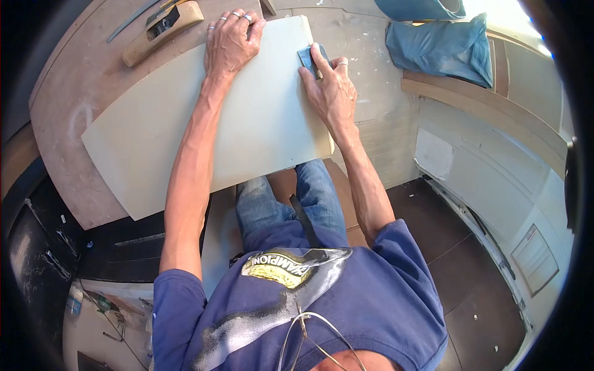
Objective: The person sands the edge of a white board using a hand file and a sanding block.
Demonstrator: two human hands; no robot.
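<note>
A large pale board lies on the workbench in front of me, its near edge reaching over my thighs. My left hand, with rings on several fingers, grips the board's far edge, fingers bent over it. At the board's right edge, my right hand holds a small blue sanding block between thumb and fingers. The block touches the board near its far right corner. Part of it is hidden under the fingers.
A wooden hand plane lies beyond the board at the left, beside a thin blue-grey rod. A crumpled blue bag rests at the far right on a wooden ledge. White panels stand below it, above dark floor tiles.
</note>
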